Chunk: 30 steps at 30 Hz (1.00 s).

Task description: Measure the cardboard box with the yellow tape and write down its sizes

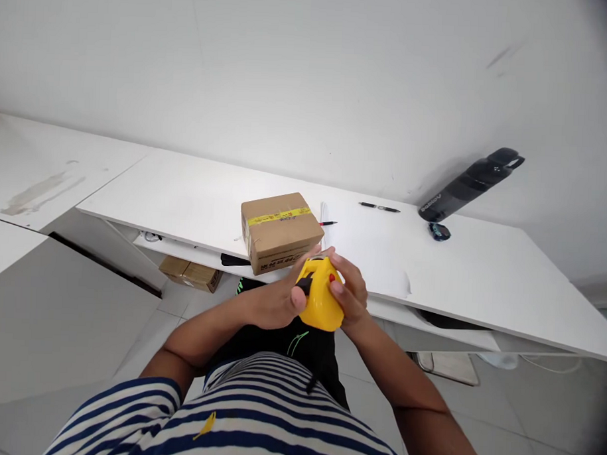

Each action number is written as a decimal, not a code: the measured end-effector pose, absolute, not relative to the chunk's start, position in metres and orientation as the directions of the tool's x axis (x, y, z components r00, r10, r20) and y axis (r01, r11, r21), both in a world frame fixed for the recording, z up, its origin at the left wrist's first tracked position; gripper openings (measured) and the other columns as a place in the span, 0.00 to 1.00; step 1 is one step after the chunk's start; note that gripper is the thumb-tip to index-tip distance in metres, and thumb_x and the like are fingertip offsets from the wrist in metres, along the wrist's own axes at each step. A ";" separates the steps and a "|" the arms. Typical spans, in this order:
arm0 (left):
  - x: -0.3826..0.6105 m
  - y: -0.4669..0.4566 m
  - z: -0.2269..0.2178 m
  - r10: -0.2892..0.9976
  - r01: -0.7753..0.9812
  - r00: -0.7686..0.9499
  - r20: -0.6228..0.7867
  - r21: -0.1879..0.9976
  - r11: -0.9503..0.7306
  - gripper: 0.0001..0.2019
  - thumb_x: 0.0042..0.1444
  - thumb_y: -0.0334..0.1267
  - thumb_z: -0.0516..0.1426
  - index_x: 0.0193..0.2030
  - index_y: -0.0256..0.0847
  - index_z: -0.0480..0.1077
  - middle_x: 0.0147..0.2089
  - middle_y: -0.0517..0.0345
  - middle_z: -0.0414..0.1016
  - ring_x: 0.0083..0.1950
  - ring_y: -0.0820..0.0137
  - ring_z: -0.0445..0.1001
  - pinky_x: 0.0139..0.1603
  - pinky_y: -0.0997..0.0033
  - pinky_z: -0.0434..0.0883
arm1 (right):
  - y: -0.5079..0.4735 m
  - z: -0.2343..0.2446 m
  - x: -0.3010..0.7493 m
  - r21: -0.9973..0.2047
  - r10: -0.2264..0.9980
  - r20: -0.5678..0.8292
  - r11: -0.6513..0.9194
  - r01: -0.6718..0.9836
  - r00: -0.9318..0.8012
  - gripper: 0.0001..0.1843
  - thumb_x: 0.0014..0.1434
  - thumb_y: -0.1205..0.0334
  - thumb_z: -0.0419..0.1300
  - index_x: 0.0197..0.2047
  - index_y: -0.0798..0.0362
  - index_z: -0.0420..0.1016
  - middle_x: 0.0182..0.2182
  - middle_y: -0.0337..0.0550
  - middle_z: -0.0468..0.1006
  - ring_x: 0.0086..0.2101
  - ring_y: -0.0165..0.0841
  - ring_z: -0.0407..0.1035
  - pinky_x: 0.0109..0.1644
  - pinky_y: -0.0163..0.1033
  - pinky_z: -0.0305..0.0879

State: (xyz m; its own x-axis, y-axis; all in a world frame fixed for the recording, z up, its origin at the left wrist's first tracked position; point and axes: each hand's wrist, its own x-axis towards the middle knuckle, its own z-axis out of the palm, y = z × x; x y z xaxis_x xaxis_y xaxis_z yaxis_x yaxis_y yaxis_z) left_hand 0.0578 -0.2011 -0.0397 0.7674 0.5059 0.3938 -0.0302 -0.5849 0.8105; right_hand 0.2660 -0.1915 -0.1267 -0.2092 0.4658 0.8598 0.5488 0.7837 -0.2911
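Observation:
Both of my hands hold a yellow tape measure (323,306) in front of my body, just off the desk's front edge. It has a black part on its left side and a red button on top. My left hand (280,301) is closed on its left side, the thumb by the black part. Around the right side wrap the fingers of my right hand (352,292), with the thumb close to the red button. Behind my hands, a taped cardboard box (283,230) rests on the white desk (185,190).
White paper (367,249) lies right of the box, with a red-and-black pen (328,223) at its edge. Farther back are a black pen (378,207), a tall black bottle (464,186) and a dark watch-like item (439,231). Smaller cartons (190,273) sit below the desk.

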 end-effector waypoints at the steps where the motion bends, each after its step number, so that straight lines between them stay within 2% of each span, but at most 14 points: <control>1: 0.052 -0.198 -0.035 0.520 0.062 0.752 0.406 0.741 -0.668 0.52 0.58 0.77 0.33 0.80 0.45 0.45 0.82 0.42 0.47 0.83 0.49 0.41 0.81 0.42 0.36 | -0.195 -0.121 0.266 -0.256 0.410 0.892 0.806 0.534 -0.190 0.26 0.67 0.55 0.59 0.67 0.29 0.63 0.59 0.44 0.77 0.54 0.43 0.78 0.50 0.54 0.83; 3: 0.042 -0.190 -0.030 0.617 0.330 0.644 0.453 0.563 -0.758 0.55 0.52 0.82 0.37 0.76 0.46 0.56 0.78 0.42 0.57 0.82 0.44 0.45 0.80 0.35 0.30 | -0.202 -0.110 0.265 -0.227 0.331 0.936 0.826 0.516 -0.117 0.28 0.68 0.57 0.59 0.68 0.29 0.62 0.61 0.44 0.76 0.56 0.44 0.77 0.49 0.55 0.83; 5: 0.031 -0.179 -0.033 0.733 0.625 0.478 0.484 0.399 -0.671 0.55 0.49 0.82 0.46 0.74 0.45 0.60 0.77 0.41 0.60 0.81 0.39 0.46 0.78 0.29 0.28 | -0.207 -0.100 0.262 -0.284 0.332 0.943 0.817 0.502 -0.006 0.30 0.67 0.53 0.60 0.70 0.33 0.60 0.63 0.49 0.74 0.55 0.47 0.78 0.46 0.55 0.84; 8: 0.011 -0.155 -0.045 0.852 0.825 0.339 0.400 0.309 -0.473 0.48 0.53 0.71 0.60 0.73 0.42 0.62 0.78 0.40 0.58 0.80 0.36 0.47 0.77 0.27 0.44 | -0.207 -0.080 0.257 -0.565 0.533 0.824 0.753 0.337 0.193 0.35 0.63 0.40 0.63 0.69 0.42 0.62 0.56 0.56 0.79 0.43 0.47 0.82 0.38 0.53 0.83; 11: -0.013 -0.126 -0.055 0.843 0.771 0.450 0.294 0.349 -0.533 0.42 0.55 0.59 0.65 0.73 0.45 0.62 0.78 0.44 0.58 0.81 0.42 0.47 0.76 0.37 0.56 | -0.200 -0.057 0.254 -0.798 0.742 0.578 0.600 0.046 0.339 0.40 0.54 0.27 0.64 0.61 0.45 0.68 0.44 0.51 0.83 0.36 0.46 0.82 0.35 0.54 0.82; 13: -0.025 -0.111 -0.056 0.786 0.688 0.547 0.288 0.382 -0.618 0.43 0.55 0.58 0.66 0.74 0.47 0.60 0.79 0.45 0.55 0.82 0.46 0.45 0.77 0.41 0.56 | -0.192 -0.045 0.252 -0.841 0.799 0.477 0.536 -0.076 0.367 0.40 0.49 0.25 0.66 0.56 0.43 0.70 0.38 0.44 0.82 0.36 0.46 0.82 0.34 0.54 0.82; 15: -0.029 -0.106 -0.052 0.737 0.630 0.576 0.353 0.383 -0.676 0.45 0.53 0.62 0.66 0.73 0.47 0.60 0.80 0.43 0.52 0.82 0.46 0.45 0.77 0.40 0.54 | -0.185 -0.040 0.251 -0.865 0.838 0.418 0.485 -0.128 0.350 0.38 0.46 0.29 0.71 0.52 0.43 0.70 0.35 0.40 0.80 0.36 0.45 0.81 0.35 0.53 0.82; 17: -0.023 -0.113 -0.043 0.711 0.619 0.488 0.507 0.373 -0.691 0.42 0.51 0.66 0.65 0.68 0.46 0.65 0.77 0.40 0.58 0.79 0.45 0.52 0.76 0.39 0.54 | -0.180 -0.039 0.250 -0.881 0.865 0.394 0.451 -0.140 0.311 0.36 0.46 0.35 0.74 0.52 0.42 0.70 0.34 0.38 0.79 0.35 0.43 0.81 0.36 0.52 0.82; 19: -0.010 -0.131 -0.031 0.690 0.623 0.286 0.664 0.418 -0.661 0.31 0.57 0.66 0.60 0.58 0.45 0.71 0.65 0.42 0.74 0.70 0.50 0.67 0.72 0.42 0.61 | -0.177 -0.040 0.249 -0.891 0.886 0.399 0.435 -0.126 0.237 0.34 0.49 0.38 0.74 0.53 0.42 0.69 0.36 0.39 0.81 0.35 0.42 0.80 0.35 0.50 0.82; 20: -0.002 -0.141 -0.025 0.695 0.602 0.197 0.692 0.474 -0.642 0.26 0.62 0.64 0.56 0.52 0.44 0.73 0.56 0.44 0.78 0.62 0.54 0.73 0.66 0.46 0.67 | -0.176 -0.040 0.248 -0.892 0.889 0.415 0.439 -0.106 0.192 0.33 0.50 0.38 0.73 0.53 0.42 0.68 0.39 0.41 0.81 0.36 0.42 0.80 0.35 0.49 0.81; 22: 0.014 -0.160 -0.012 0.781 0.489 0.167 0.602 0.637 -0.596 0.24 0.67 0.62 0.50 0.44 0.43 0.72 0.43 0.50 0.79 0.47 0.62 0.76 0.52 0.57 0.73 | -0.176 -0.040 0.245 -0.878 0.877 0.469 0.476 -0.049 0.102 0.32 0.50 0.38 0.73 0.52 0.42 0.68 0.47 0.46 0.82 0.41 0.43 0.80 0.37 0.49 0.81; 25: 0.033 -0.173 0.002 0.867 0.263 0.413 0.280 0.874 -0.408 0.24 0.66 0.63 0.51 0.42 0.42 0.70 0.34 0.57 0.74 0.33 0.71 0.71 0.36 0.68 0.70 | -0.176 -0.035 0.240 -0.831 0.831 0.555 0.556 0.012 -0.021 0.35 0.46 0.37 0.75 0.50 0.43 0.70 0.56 0.49 0.79 0.48 0.45 0.78 0.43 0.52 0.81; 27: 0.040 -0.173 0.006 0.845 0.163 0.517 0.141 0.952 -0.259 0.25 0.63 0.64 0.54 0.39 0.42 0.68 0.30 0.61 0.70 0.28 0.75 0.65 0.30 0.71 0.66 | -0.173 -0.033 0.237 -0.819 0.818 0.572 0.574 0.024 -0.053 0.35 0.44 0.36 0.75 0.49 0.44 0.71 0.51 0.48 0.81 0.47 0.45 0.79 0.45 0.53 0.81; 30: 0.040 -0.167 0.008 0.856 0.107 0.514 0.058 0.986 -0.131 0.24 0.57 0.62 0.60 0.32 0.42 0.64 0.25 0.66 0.63 0.24 0.77 0.59 0.27 0.73 0.60 | -0.164 -0.034 0.244 -0.840 0.841 0.541 0.542 0.035 -0.024 0.36 0.41 0.36 0.77 0.48 0.43 0.72 0.43 0.43 0.83 0.41 0.41 0.79 0.42 0.50 0.80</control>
